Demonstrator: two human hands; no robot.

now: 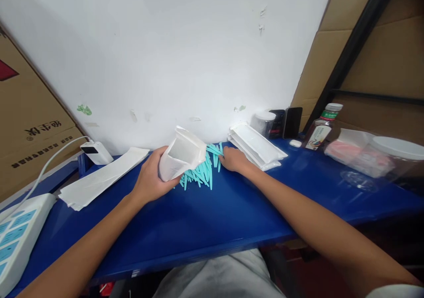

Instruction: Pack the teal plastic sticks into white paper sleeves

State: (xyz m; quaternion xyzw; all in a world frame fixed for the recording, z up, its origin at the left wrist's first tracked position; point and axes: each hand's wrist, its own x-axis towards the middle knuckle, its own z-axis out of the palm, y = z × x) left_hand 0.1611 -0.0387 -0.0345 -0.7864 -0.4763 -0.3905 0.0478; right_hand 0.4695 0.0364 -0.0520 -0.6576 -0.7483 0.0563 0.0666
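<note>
My left hand (150, 179) is wrapped round a white paper bag (168, 163), whose mouth gapes toward me and to the right. Past the bag's right side lies a loose pile of turquoise pointed plastic sticks (200, 175), partly hidden behind it. My right hand (233, 159) is closed at the pile's right edge, with a few turquoise sticks (214, 149) jutting left from its fingers toward the bag. Close behind that hand, a stack of white paper bags (255, 145) lies against the wall side.
Flat white paper bags (106, 179) lie at the left of the blue table (198, 223). A power strip (23, 236) and a white cabled device (96, 152) are farther left. Rightward stand a lidded jar (264, 123), phones (292, 122), a bottle (319, 130) and a clear tub (394, 156).
</note>
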